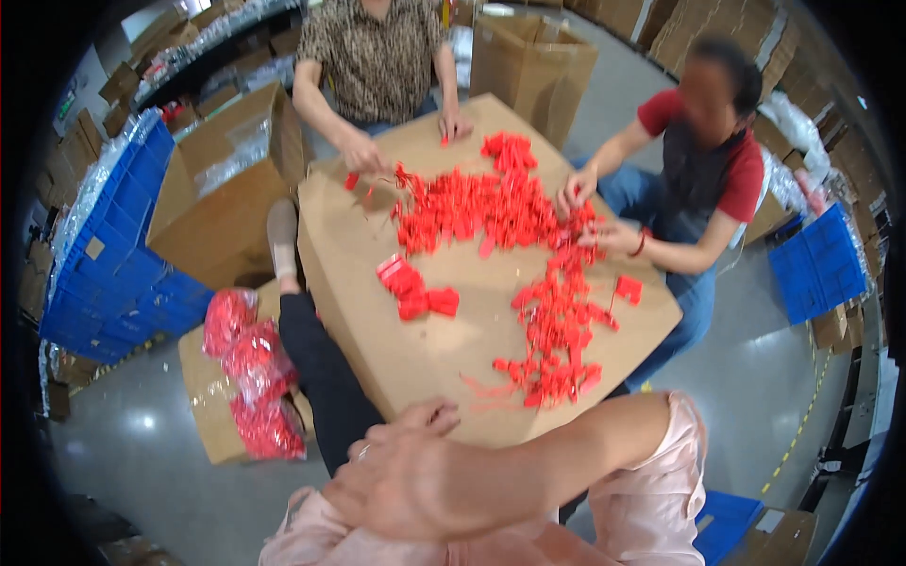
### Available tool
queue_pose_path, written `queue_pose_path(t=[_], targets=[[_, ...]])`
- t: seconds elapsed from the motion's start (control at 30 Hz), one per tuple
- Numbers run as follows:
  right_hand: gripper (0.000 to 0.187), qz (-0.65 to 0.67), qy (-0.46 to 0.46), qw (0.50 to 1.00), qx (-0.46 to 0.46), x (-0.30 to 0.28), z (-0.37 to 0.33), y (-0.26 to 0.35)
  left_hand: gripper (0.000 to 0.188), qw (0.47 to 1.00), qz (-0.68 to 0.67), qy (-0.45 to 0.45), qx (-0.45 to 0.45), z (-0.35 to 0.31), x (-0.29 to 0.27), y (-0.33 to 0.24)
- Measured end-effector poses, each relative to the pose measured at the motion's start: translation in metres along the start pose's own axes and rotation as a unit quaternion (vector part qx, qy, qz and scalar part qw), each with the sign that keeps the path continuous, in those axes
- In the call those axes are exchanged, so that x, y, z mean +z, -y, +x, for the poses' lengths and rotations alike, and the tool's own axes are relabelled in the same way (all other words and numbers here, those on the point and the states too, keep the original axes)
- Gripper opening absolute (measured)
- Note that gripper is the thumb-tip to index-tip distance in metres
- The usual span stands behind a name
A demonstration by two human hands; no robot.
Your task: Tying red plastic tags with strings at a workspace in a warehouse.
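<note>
My right forearm crosses in front of me, and my right hand (382,481) is closed over my left wrist and pink sleeve. Beyond it, at the table's near edge, the fingers of my left hand (429,415) show curled together, with nothing visible in them; the rest of that hand is mostly covered. A large pile of small red tags with strings (481,208) spreads over the cardboard-topped table (377,354). A smaller group of flat red pieces (415,288) lies left of the middle, apart from both my hands.
Two people sit across the table, and their hands (604,236) handle red pieces. Bags of red items (255,358) lie on a carton at left. Blue crates (123,255), an open cardboard box (222,179) and a tall carton (533,71) stand around.
</note>
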State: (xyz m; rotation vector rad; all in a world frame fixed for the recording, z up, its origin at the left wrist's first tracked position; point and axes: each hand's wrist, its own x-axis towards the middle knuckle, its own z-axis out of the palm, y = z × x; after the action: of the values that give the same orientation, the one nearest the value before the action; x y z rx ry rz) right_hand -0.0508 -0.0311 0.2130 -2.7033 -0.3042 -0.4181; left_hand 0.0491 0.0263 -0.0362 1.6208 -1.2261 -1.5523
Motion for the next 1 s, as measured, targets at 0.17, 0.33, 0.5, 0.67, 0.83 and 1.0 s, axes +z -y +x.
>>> queue_pose_path(t=[0.17,0.33,0.5,0.67,0.83,1.0], targets=[[0.024,0.075,0.017,0.993,-0.086,-0.080,0.008,0.026,0.025,0.962,0.219,-0.136,0.090,0.013,-0.021,-0.028],[0.029,0.250,-0.158,0.955,0.020,-0.071,-0.039,0.020,0.031,0.873,0.286,-0.339,0.201,0.069,-0.048,-0.036],[0.025,0.227,-0.093,0.970,0.005,-0.060,-0.073,0.014,0.036,0.824,0.319,-0.424,0.197,0.087,-0.070,-0.041],[0.018,0.354,-0.417,0.765,0.340,-0.035,-0.157,-0.001,0.026,0.801,0.367,-0.423,0.210,0.108,-0.073,-0.030],[0.009,0.188,-0.344,0.731,0.558,0.070,-0.187,-0.032,0.021,0.821,0.375,-0.377,0.207,0.108,-0.079,-0.042],[0.010,-0.074,-0.192,0.851,0.484,0.137,-0.176,-0.058,0.018,0.857,0.323,-0.342,0.211,0.105,-0.090,-0.043]])
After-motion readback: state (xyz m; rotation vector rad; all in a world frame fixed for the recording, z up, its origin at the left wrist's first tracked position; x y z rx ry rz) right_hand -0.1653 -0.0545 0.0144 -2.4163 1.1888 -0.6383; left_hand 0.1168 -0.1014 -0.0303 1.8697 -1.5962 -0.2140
